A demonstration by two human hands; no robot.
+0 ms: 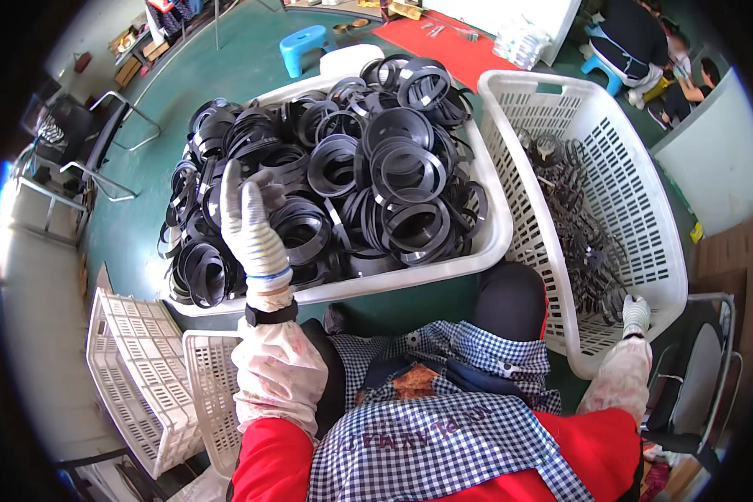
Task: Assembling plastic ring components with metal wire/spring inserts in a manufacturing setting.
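Black rings are piled in the white tray, some nested, some tipped on edge. Over the pile's near left the left hand is held, gloved, fingers loosely extended; no ring is seen clasped. Rings are probably best taken singly by the rim, so neighbours aren't dragged along. Thin black pieces are heaped in the crate alongside; at its near end the right hand is placed, its grip hidden, so closure cannot be told.

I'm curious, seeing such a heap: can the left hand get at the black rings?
Likely yes: the left hand is at the heaped black rings, and no lid covers the white tub.
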